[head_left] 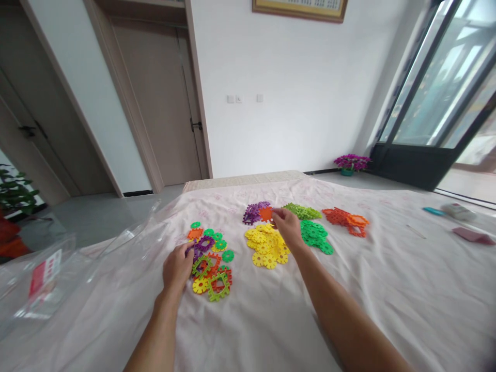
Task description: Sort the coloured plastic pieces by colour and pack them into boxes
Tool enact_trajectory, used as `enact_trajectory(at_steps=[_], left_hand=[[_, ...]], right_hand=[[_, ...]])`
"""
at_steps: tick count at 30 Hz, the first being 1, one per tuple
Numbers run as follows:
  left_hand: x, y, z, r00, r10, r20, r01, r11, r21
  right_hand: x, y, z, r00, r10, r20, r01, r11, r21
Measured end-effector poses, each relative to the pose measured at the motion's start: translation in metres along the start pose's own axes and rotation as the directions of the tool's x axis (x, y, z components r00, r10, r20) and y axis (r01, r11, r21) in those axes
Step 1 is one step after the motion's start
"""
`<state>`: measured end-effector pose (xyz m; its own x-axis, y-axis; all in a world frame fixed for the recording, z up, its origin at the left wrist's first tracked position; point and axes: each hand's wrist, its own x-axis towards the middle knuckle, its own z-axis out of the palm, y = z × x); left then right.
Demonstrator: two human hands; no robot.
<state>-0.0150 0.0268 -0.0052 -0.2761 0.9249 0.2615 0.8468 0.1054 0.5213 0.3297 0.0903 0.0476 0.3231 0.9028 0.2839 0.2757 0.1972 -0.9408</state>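
Note:
My right hand point(287, 226) pinches an orange square interlocking building piece point(265, 214) above the sorted heaps. Just behind that piece lies a heap of purple pieces point(252, 213), and yellow round notched pieces point(267, 247) are heaped below it. My left hand point(178, 266) is closed at the left edge of a mixed pile, its fingertips on a purple piece point(190, 251). In that pile are a lime square piece point(219, 287), a yellow round piece point(200, 285), green round pieces point(228, 256) and an orange square piece point(195, 234).
Lime pieces point(303, 211), green round pieces point(314, 236) and orange pieces point(344, 219) form heaps to the right. A clear plastic bag point(73, 274) lies at left on the cloth point(256, 320). A pink item point(473, 235) and a blue item point(434, 211) sit far right.

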Motion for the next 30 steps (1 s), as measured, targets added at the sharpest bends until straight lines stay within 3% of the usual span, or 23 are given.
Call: enact_trajectory(at_steps=[3,7,12,16,18,21,23,25,27,30], left_hand=[[0.002,-0.002,0.002,1.000,-0.011,0.014,0.011,1.000,0.022],[0.004,-0.006,0.004,1.000,-0.008,0.017,0.007,0.999,0.034],[0.004,-0.008,0.005,1.000,0.011,0.020,-0.011,1.000,0.029],[0.003,-0.007,0.005,0.999,0.015,0.032,-0.016,0.999,0.033],[0.004,-0.007,0.005,0.999,0.018,0.030,-0.019,0.999,0.032],[0.004,-0.007,0.005,1.000,0.009,0.021,-0.010,0.999,0.034],[0.004,-0.006,0.004,1.000,-0.002,0.019,0.002,0.999,0.036],[0.003,-0.004,0.003,1.000,-0.007,0.018,0.006,0.999,0.033],[0.001,-0.002,0.001,1.000,-0.005,0.016,0.004,1.000,0.029],[0.000,0.001,-0.001,1.000,-0.006,0.014,0.006,1.000,0.023]], right_hand=[[0.020,0.027,-0.043,0.984,0.118,-0.131,-0.101,0.987,0.128],[0.040,0.059,-0.102,0.918,0.257,-0.302,-0.201,0.958,0.204],[0.056,0.073,-0.166,0.764,0.313,-0.565,-0.183,0.944,0.276],[0.055,0.069,-0.187,0.676,0.254,-0.692,-0.206,0.966,0.154],[0.052,0.065,-0.178,0.686,0.181,-0.705,-0.193,0.979,0.063],[0.043,0.052,-0.140,0.802,0.067,-0.594,-0.102,0.994,-0.026],[0.032,0.038,-0.102,0.907,-0.034,-0.419,0.001,0.997,-0.079],[0.016,0.019,-0.060,0.978,-0.097,-0.184,0.078,0.991,-0.108],[-0.006,-0.002,-0.021,0.984,-0.159,0.079,0.170,0.972,-0.161],[-0.043,-0.027,0.027,0.877,-0.255,0.408,0.388,0.876,-0.286]])
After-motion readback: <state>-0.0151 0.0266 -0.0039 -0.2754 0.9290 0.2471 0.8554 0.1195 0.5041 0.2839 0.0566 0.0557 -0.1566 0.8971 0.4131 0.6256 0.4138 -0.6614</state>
